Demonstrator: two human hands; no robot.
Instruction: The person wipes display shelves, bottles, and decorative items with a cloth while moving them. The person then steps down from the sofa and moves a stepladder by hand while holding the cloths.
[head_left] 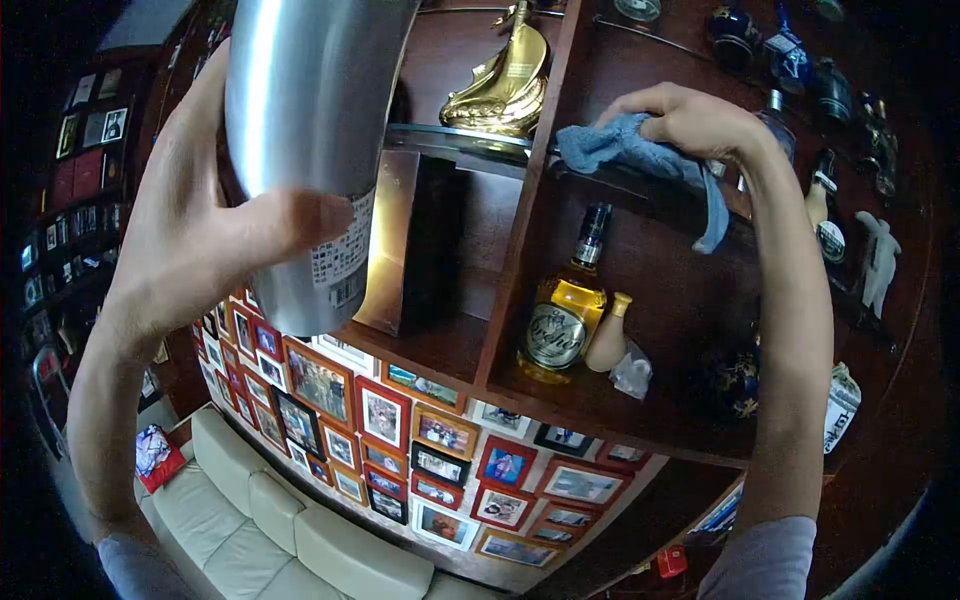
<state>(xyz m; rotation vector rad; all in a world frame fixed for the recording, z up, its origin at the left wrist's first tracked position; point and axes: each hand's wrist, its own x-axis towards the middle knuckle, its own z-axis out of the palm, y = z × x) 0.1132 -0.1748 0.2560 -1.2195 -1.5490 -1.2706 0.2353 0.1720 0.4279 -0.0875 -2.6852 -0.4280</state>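
My left hand [200, 210] is wrapped around a large silver metal canister [310, 110] with a printed label and barcode near its lower end. The canister's top runs out of view. On the right, my right hand [690, 120] presses a blue cloth [625, 145] against a shelf of the dark wooden cabinet, and one end of the cloth hangs over the edge. Below the cloth stand an amber liquor bottle [560, 330] and a beige vase-shaped bottle [607, 340]. A gold sailing-ship ornament [505, 85] sits on a glass shelf between my hands.
A dark box [425, 240] with a gold side stands under the glass shelf. Several bottles, one a dark blue bottle [790, 60], line the shelves at right. Framed photos [383, 415] cover the wall below, above a pale leather sofa [350, 545]. A crumpled clear wrapper [632, 372] lies beside the vase-shaped bottle.
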